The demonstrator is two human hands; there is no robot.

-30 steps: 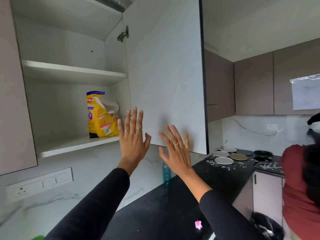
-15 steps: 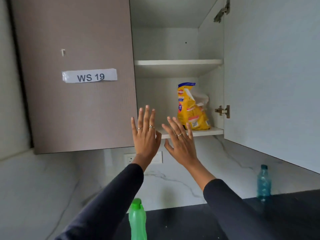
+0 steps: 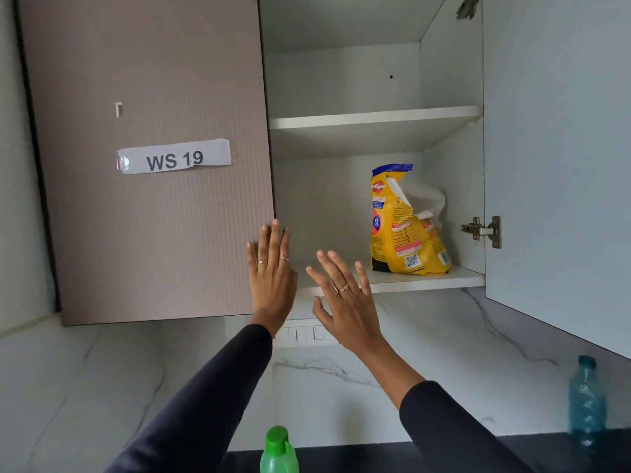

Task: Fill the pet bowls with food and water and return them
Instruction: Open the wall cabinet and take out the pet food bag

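A yellow pet food bag (image 3: 406, 227) with a torn-open top stands upright on the lower shelf (image 3: 423, 281) of an open wall cabinet, toward its right side. My left hand (image 3: 271, 271) is raised with fingers spread, its fingertips at the edge of the closed left door. My right hand (image 3: 345, 298) is raised, open and empty, below and left of the bag, apart from it. No pet bowls are in view.
The closed left door (image 3: 153, 199) carries a label reading WS 19. The right door (image 3: 560, 165) stands swung open. A green bottle (image 3: 278, 452) and a blue bottle (image 3: 585, 404) stand on the dark counter below. The upper shelf (image 3: 375, 119) holds nothing.
The view has swung left, from the open door to the cabinet front. Both hands stay raised and empty, now nearer the lower shelf's left end.
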